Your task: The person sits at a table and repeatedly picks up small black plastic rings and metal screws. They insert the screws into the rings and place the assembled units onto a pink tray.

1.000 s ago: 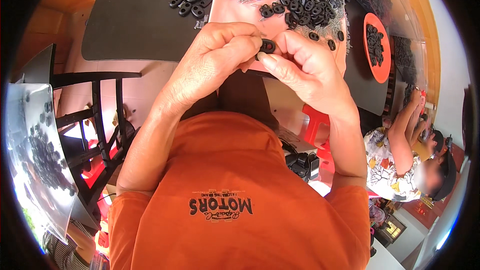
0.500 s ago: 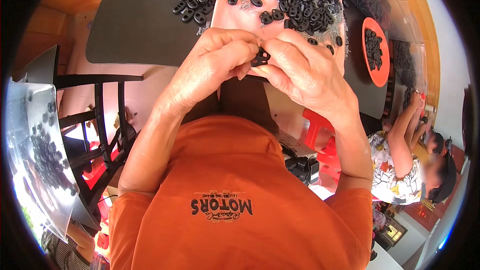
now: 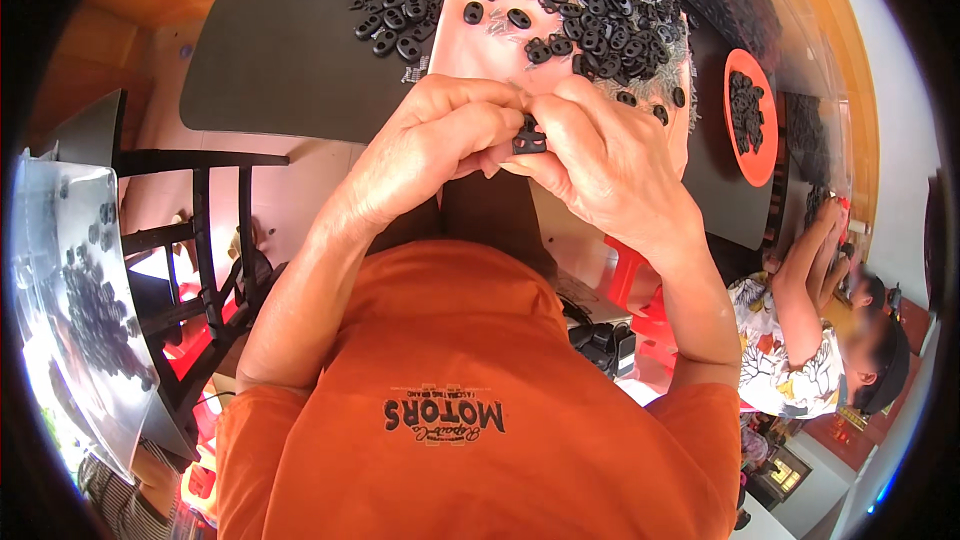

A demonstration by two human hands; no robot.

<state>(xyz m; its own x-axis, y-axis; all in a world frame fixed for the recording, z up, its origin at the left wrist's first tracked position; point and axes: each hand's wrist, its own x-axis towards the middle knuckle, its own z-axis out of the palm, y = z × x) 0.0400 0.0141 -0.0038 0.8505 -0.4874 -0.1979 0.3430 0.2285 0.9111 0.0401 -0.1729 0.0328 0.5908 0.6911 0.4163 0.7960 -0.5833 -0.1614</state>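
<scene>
Black plastic piece [image 3: 529,140], small and oval, sits pinched between both hands just above the person's chest, at the near edge of the table [image 3: 270,60]. Left hand [image 3: 440,140] is curled closed, fingertips meeting the piece from its left; right hand [image 3: 610,165] grips it from the right and above, and looks the nearer. Its long axis cannot be told. Beyond the fingers lies a heap of like black pieces [image 3: 590,0]; an orange tray [image 3: 752,115] stands further right.
</scene>
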